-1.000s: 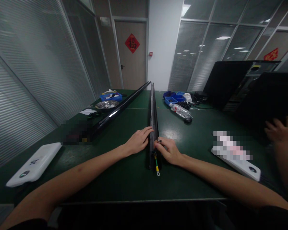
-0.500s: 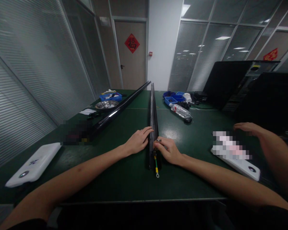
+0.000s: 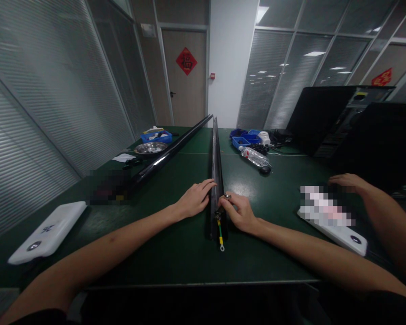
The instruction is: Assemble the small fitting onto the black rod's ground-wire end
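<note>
A long black rail (image 3: 216,158) lies lengthwise down the middle of the green table (image 3: 176,253), its near end in front of me. My left hand (image 3: 194,199) rests against the rail's left side, fingers stretched out along it. My right hand (image 3: 238,211) pinches a small silver nut or washer (image 3: 227,196) at the rail's right side. A short yellow-green wire with a ring terminal (image 3: 220,235) hangs out of the rail's near end.
A second black rail (image 3: 169,151) lies to the left. White flat devices sit at the near left (image 3: 45,232) and right (image 3: 338,234). Another person's hand (image 3: 347,181) rests at the right. Blue bins (image 3: 245,137), a water bottle (image 3: 255,157) and a steel dish (image 3: 152,147) stand farther back.
My right hand's pinch on the small silver part has shifted slightly up the rail. The other person's hand at the right moved left and now lies by the white device.
</note>
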`<state>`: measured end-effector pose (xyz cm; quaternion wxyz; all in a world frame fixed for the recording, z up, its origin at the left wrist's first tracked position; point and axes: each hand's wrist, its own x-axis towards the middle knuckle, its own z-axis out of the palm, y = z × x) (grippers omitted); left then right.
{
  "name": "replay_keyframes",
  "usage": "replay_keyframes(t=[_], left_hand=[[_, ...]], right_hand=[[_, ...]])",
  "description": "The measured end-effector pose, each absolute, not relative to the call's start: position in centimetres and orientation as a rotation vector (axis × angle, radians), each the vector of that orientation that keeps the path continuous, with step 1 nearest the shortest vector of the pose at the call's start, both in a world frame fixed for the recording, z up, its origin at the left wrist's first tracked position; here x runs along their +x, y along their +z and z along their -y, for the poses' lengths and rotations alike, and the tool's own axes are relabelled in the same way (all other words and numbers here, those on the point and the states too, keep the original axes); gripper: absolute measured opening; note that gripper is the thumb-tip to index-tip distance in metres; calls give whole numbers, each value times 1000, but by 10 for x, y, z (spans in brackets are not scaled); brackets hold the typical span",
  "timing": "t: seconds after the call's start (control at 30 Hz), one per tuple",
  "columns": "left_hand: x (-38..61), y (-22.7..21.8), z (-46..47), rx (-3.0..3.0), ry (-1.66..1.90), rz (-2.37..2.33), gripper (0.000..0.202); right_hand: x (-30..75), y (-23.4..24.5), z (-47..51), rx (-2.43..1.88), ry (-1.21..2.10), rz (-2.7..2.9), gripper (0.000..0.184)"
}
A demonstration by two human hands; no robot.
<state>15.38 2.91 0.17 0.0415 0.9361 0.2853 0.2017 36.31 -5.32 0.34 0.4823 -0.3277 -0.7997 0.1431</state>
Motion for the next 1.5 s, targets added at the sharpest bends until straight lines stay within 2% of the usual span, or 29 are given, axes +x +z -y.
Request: replay_keyframes(t=[0.93,1.5], left_hand=[[154,1,-29,2853,630,-875,52],[155,2,-29,2863,607,-883,49]], right_hand=[[361,1,54,-884,274,1918,27],[361,2,55,-864,275,1958,33]])
